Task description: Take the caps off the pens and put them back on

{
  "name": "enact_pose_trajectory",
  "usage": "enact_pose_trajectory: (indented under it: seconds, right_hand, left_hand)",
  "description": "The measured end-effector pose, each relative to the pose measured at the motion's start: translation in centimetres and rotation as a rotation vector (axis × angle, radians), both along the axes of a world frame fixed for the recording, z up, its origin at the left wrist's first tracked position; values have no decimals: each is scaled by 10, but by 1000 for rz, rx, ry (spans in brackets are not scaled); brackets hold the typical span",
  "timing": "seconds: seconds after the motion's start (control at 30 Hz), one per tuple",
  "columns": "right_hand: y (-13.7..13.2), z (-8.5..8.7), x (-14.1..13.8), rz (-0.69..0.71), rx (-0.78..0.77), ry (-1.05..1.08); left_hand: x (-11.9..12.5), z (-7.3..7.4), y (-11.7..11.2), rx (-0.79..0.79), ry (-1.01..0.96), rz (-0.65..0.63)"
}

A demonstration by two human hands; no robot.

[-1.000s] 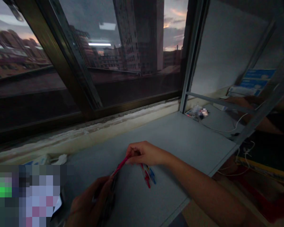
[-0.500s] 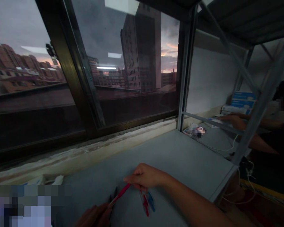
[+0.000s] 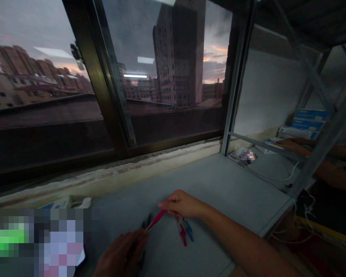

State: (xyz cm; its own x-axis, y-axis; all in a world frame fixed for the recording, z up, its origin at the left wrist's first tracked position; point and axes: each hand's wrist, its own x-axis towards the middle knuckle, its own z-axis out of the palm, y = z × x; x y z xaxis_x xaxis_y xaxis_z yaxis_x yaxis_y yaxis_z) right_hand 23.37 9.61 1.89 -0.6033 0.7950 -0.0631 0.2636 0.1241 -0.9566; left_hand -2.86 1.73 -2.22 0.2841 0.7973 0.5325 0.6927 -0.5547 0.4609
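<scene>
The slim pink plastic piece (image 3: pixel 155 221) is held slanted in the air between both hands, just above the grey table top (image 3: pixel 219 184). The right hand (image 3: pixel 183 204) pinches its upper end in a narrow grip, with the fingers curled around it. The left hand (image 3: pixel 119 254) is at the lower end, but I cannot tell if it truly grips, because the light is dim there. A dark slim object (image 3: pixel 146 222) lies near those fingers, and red and blue plastic pieces (image 3: pixel 184 232) lie just below the right hand. If the narrow pinch loosens, the pink piece could drop onto them — and the low light makes a wrong grasp more likely.
</scene>
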Motion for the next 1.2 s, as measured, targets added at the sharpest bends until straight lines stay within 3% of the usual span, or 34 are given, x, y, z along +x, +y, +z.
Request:
enact_pose_trajectory:
  seconds: [0.2, 0.3, 0.4, 0.5, 0.7, 0.83, 0.97, 1.03, 1.2]
  right_hand:
    - [-5, 7, -1, -67, -83, 32]
    - [-6, 11, 2, -44, -73, 35]
    - [-4, 12, 4, 5, -17, 134]
    - [-3, 11, 5, 93, -10, 180]
    - [-7, 12, 7, 193, 116, 144]
    - [-9, 10, 7, 147, 178, 118]
    - [-9, 5, 3, 92, 105, 134]
    - [-9, 3, 0, 4, 52, 144]
    - [-10, 3, -2, -170, 62, 117]
  left_hand:
    - [11, 14, -5, 129, 102, -63]
    - [13, 15, -7, 24, 85, -56]
    - [13, 16, -8, -181, 82, -8]
    - [14, 18, -8, -326, 99, -91]
    - [17, 17, -12, -412, 5, -84]
    - [21, 21, -20, -440, -79, -39]
    - [22, 22, -22, -309, -2, -37]
    - [21, 21, -22, -210, 37, -122]
    - [25, 22, -20, -59, 170, -532]
